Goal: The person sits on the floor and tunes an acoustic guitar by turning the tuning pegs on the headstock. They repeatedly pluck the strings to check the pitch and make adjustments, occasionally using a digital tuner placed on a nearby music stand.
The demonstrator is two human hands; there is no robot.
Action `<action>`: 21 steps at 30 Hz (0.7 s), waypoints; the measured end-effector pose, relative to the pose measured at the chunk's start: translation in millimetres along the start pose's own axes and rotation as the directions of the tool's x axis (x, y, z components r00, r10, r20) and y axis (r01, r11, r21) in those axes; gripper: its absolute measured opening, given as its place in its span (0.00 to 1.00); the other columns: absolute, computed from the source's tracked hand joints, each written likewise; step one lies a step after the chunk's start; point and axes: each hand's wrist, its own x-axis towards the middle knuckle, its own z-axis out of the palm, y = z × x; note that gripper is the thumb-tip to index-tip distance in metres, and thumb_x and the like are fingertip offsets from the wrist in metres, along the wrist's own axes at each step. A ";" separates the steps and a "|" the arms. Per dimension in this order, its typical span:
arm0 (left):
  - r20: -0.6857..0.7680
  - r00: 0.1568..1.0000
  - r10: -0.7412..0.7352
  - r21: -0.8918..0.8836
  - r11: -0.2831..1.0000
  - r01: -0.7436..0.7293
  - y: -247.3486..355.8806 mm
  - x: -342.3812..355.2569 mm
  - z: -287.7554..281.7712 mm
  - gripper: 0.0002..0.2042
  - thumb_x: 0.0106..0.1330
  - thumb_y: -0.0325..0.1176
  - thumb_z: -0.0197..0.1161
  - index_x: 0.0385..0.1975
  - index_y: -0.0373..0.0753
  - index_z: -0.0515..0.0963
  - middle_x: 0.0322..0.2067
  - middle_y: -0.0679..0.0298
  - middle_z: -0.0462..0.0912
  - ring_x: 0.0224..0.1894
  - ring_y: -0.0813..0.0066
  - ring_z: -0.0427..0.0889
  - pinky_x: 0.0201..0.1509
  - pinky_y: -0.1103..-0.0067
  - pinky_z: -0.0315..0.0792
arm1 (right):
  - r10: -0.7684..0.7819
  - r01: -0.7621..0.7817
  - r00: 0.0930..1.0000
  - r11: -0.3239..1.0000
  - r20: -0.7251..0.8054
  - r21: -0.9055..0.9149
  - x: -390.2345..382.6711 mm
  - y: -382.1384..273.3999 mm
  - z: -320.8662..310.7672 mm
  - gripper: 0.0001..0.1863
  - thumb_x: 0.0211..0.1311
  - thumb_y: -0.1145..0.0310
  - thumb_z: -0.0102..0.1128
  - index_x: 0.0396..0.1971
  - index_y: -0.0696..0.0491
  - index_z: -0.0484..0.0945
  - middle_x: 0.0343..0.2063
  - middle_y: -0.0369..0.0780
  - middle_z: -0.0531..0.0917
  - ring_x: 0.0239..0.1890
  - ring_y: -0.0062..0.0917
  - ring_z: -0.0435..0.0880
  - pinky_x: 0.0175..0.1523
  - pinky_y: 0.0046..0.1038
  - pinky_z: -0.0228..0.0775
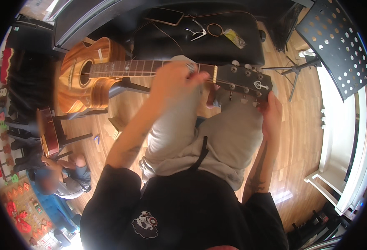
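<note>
An acoustic guitar lies across my knees, its wooden body (100, 89) to the left and its dark headstock (244, 79) to the right. Over the upper fretboard, near the pale nut, is my left hand (176, 83), slightly blurred, with fingers curled and thumb pointing right. What its fingers pinch is hidden. At least one thin string runs along the neck (139, 68) toward that hand. My right hand (272, 111) is at the lower corner of the headstock, its fingers closed around a tuning peg (257, 104). Other pegs line both headstock edges.
Ahead, a black padded bench (167, 39) holds a phone (164, 16), a metal clamp-like tool (198, 31), a coiled string (215, 29) and a small packet (235, 38). A perforated music stand (337, 46) is at right. Another person (69, 179) sits at left near a second guitar (48, 131).
</note>
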 end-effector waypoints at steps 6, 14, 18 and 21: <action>-0.033 0.996 0.083 -0.005 0.997 -0.083 39.4 -3.8 25.7 0.17 0.58 0.46 0.72 0.25 0.36 0.83 0.30 0.62 0.80 0.34 0.63 0.81 0.38 0.71 0.75 | 0.024 -0.021 0.997 0.998 -0.070 0.056 4.3 10.8 -1.0 0.22 0.78 0.51 0.50 0.51 0.55 0.79 0.40 0.34 0.85 0.40 0.19 0.80 0.44 0.25 0.72; -0.076 0.994 0.076 -0.065 0.995 -0.081 50.7 9.7 52.8 0.14 0.58 0.44 0.72 0.29 0.38 0.83 0.29 0.64 0.79 0.34 0.64 0.81 0.35 0.69 0.75 | 0.043 -0.038 0.998 0.993 -0.038 0.114 7.9 12.3 0.2 0.22 0.78 0.51 0.50 0.52 0.55 0.79 0.42 0.35 0.84 0.41 0.18 0.79 0.44 0.25 0.73; 0.059 0.998 0.000 -0.145 0.989 0.008 39.7 25.0 53.8 0.15 0.58 0.47 0.71 0.25 0.42 0.81 0.25 0.63 0.81 0.29 0.62 0.83 0.32 0.68 0.74 | 0.056 -0.045 0.997 0.983 -0.054 0.178 7.3 20.9 -0.9 0.22 0.79 0.52 0.50 0.53 0.55 0.78 0.43 0.35 0.84 0.43 0.19 0.80 0.46 0.25 0.74; 0.194 0.977 -0.093 -0.161 0.979 0.125 34.4 36.7 48.7 0.16 0.60 0.48 0.71 0.23 0.42 0.80 0.17 0.62 0.79 0.23 0.59 0.81 0.29 0.68 0.73 | 0.041 -0.040 0.999 0.987 -0.004 0.157 5.4 24.6 6.7 0.22 0.79 0.52 0.50 0.52 0.57 0.78 0.44 0.37 0.84 0.41 0.20 0.82 0.45 0.25 0.76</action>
